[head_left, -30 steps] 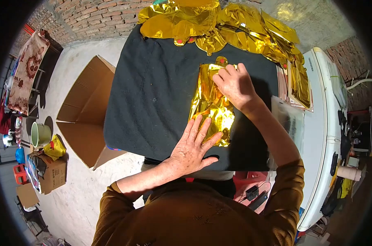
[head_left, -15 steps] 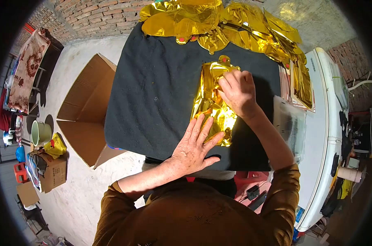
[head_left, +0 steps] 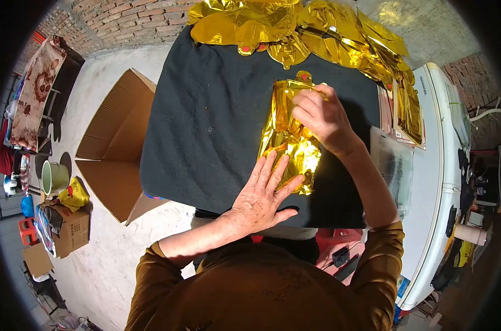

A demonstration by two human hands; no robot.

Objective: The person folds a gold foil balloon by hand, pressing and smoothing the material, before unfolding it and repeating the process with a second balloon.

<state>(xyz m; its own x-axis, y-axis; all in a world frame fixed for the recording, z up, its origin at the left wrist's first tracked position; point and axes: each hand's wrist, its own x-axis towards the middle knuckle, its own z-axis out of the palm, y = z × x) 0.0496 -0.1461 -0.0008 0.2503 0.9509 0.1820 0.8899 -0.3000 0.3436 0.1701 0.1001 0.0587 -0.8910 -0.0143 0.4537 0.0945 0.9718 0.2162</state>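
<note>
A flat, folded gold foil balloon lies lengthwise on the black cloth-covered table. A small tab with a red spot sticks out at its far end. My left hand rests flat on the near part of the foil, open, its fingers spread. Over the upper right edge of the balloon my right hand is closed, fingers curled in a pinch at the foil's edge. Its fingertips are partly hidden, but a bit of gold shows beside them.
More gold foil balloons are heaped along the table's far edge, and others hang over the right corner. An open cardboard box stands on the floor at left. A white appliance borders the right side.
My right hand has shifted slightly, its curled fingers turning a little at the foil's upper right edge. My left hand stays pressed in the same place.
</note>
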